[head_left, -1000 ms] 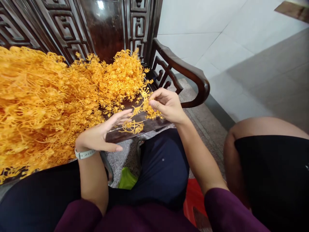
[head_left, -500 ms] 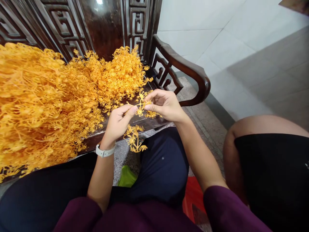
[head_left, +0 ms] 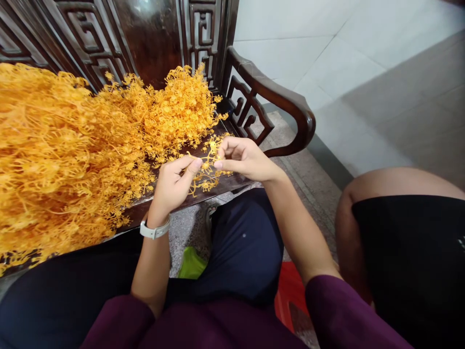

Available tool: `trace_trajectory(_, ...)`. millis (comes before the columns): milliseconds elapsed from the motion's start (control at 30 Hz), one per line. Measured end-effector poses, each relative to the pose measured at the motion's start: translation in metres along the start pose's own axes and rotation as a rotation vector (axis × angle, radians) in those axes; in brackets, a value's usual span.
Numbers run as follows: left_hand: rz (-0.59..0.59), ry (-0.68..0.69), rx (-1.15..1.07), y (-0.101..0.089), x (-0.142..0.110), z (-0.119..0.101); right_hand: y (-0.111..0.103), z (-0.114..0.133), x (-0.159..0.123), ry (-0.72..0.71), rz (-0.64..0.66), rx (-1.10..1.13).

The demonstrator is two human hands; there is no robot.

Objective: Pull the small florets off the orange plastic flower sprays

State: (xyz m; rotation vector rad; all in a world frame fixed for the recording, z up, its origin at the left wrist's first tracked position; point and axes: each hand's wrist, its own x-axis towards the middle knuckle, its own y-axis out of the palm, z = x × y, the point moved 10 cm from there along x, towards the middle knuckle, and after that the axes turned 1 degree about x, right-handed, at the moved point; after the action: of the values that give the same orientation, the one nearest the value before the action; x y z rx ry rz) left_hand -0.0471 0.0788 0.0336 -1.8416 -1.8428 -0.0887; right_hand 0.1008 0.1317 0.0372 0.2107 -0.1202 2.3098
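My left hand (head_left: 178,182), a pale watch band (head_left: 154,230) on its wrist, pinches the thin stem of a small yellow plastic flower sprig (head_left: 208,164) between thumb and forefinger. At the sprig's other side, my right hand (head_left: 243,157) has its thumb and curled fingers closed round the branch tips, which they partly hide. More yellow sprig pieces (head_left: 207,184) show just below the hands, by the bench's front edge; whether they hang or lie there I cannot tell. Left of the hands, a big heap of the same yellow plastic sprigs (head_left: 72,145) covers the bench seat.
The dark wooden bench has a carved back (head_left: 145,39) and a curved armrest (head_left: 286,104) beyond my right hand. Another person's bent leg (head_left: 392,184) is at the right. Something green (head_left: 192,263) and something red (head_left: 290,291) are low down near my legs.
My left hand was spread open a second ago, then came right to pinch the sprig's stem. A loose yellow piece showed lower down half a second ago. My right hand stays nearly in place.
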Motion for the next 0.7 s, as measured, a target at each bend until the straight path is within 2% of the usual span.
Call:
trace_trajectory(167, -0.096, 0.016, 0.059, -0.012, -0.002, -0.002, 0.004, -0.002, -0.003, 0.008, 0.059, -0.069)
trace_trajectory(333, -0.206, 0.078, 0.189, -0.026, -0.006, -0.011, 0.012, 0.007, -0.005, -0.029, 0.126, -0.117)
trace_trajectory(500, -0.263, 0.1, 0.233, -0.032, -0.01, -0.02, 0.02, 0.018, -0.005, -0.098, 0.195, -0.168)
trace_trajectory(700, -0.319, 0.127, 0.241, -0.033, -0.014, -0.03, 0.035, 0.02, -0.009, -0.093, 0.329, -0.234)
